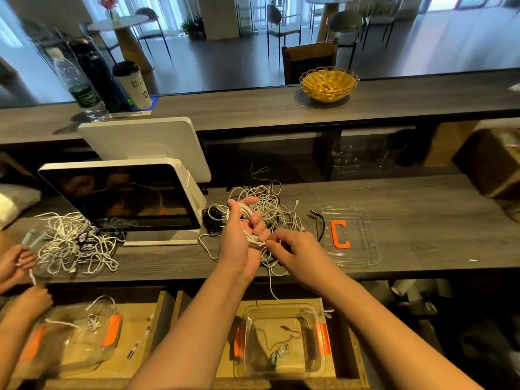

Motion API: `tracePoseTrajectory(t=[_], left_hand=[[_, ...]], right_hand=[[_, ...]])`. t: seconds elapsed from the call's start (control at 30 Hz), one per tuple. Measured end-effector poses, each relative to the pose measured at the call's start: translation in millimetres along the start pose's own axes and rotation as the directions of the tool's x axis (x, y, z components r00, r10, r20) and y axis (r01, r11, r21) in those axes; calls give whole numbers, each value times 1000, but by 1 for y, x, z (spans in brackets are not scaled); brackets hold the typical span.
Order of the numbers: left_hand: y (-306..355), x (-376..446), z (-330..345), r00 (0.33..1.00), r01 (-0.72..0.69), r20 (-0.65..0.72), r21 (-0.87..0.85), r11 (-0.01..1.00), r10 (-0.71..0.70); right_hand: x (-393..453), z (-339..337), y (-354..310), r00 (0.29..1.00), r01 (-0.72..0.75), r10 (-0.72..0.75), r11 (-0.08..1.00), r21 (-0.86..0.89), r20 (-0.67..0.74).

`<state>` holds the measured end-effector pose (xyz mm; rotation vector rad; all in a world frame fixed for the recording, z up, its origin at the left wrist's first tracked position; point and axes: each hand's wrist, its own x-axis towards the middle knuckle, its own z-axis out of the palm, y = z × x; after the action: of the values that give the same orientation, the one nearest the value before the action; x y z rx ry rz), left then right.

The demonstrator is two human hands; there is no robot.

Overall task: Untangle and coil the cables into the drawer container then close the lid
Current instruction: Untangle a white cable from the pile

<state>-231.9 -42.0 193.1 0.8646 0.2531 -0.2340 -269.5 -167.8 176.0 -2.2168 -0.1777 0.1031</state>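
1. The left hand [242,235] stands upright over the counter, its fingers curled round a small white coil [249,220] of cable wound across the palm and up toward the thumb; it is gripping that coil.
2. The right hand [295,249] sits just to the right of the left and a little lower, its fingertips pinching the same white cable where it leaves the bottom of the coil.
3. The coil's long axis runs up and down along the left palm, so each new wrap has to travel around that hand; the right hand is the nearer one to the loose strand.
4. The loose tail [270,280] drops straight down from the pinch, past the counter edge, toward the open drawer.
5. The clear container [281,311] lies directly below the grip in that drawer, with a short dark cable and a small bundle already in it.
6. The tangled pile [274,209] lies behind and right of the grip, touching the counter; whether the held cable is free of it I cannot tell.
7. The lid [363,237] lies flat to the right of the right hand, well apart from the container.
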Motion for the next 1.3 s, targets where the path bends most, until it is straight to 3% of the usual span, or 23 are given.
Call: tracePoseTrajectory(t=[0.2,0.33,0.47,0.57,0.7,0.83,1.1,1.2,1.3], left_hand=[[6,5,-4,990,-120,-61,83,989,125],[3,4,-7,967,-216,-41,388,896,251],[-1,3,-8,971,-199,16,609,768,239],[-1,2,-7,989,-140,58,671,728,136],[3,-4,-5,990,-2,97,735,679,-102],[6,-9,-2,944,126,70,827,548,-323],[-1,-5,-14,776,357,109,736,575,-621],[0,-7,-14,717,319,167,784,532,-677],[3,-11,-12,610,135,325,856,499,-723]], right_hand=[[-9,9,-2,988,75,-64,994,-80,138],[-10,14,-7,977,147,-121,979,-145,175],[-10,17,-13,971,204,-163,947,-248,175],[-11,9,-19,972,215,-185,950,-229,143],[-10,-6,-22,961,273,-254,934,-231,109],[-3,-21,-11,965,248,-260,947,-203,-33],[2,-42,6,940,227,-267,955,-193,-214],[4,-47,12,939,206,-244,963,-174,-241],[6,-54,15,938,175,-203,977,-122,-283]])
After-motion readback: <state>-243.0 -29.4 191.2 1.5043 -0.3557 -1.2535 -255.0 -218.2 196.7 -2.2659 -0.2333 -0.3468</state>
